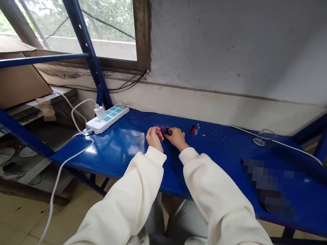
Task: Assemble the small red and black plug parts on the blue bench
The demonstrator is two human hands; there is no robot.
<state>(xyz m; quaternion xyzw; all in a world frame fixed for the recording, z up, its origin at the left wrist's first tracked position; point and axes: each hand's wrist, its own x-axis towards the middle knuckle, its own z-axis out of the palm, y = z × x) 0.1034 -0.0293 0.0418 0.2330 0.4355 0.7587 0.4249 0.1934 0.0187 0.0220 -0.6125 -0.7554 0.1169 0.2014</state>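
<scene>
My left hand (154,138) is closed over the blue table, its fingertips around a small red cylindrical piece (161,130). Right beside it, my right hand (176,137) pinches a small black cylindrical piece (167,130). The two pieces are close together, end details too small to make out. A little to the right stands a small tube (192,129), red below and black above. Next to it are slim clear tubes (197,129). Farther right lie several tiny clear parts (216,133), and a small pinkish bit (203,135) lies between.
A white power strip (108,118) with a plugged-in adapter and a trailing white cable (59,173) is at the table's left end. A clear round container (264,136) stands at the back right. A blurred-out dark object (268,189) lies near the right front. Blue frame posts (81,37) rise at the left.
</scene>
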